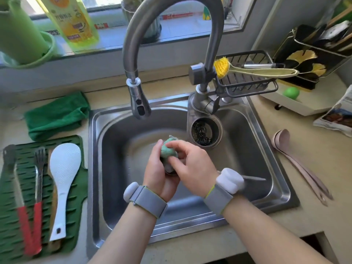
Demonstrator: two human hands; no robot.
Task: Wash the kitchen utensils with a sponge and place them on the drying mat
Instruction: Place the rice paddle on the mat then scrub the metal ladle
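Holding sponge (pixel 167 149) over sink (pixel 266 130)

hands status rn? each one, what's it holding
Left hand: curled round a metal utensil over the sink, its bowl end hidden in the palm.
Right hand: fingers pinch the green sponge against that utensil.
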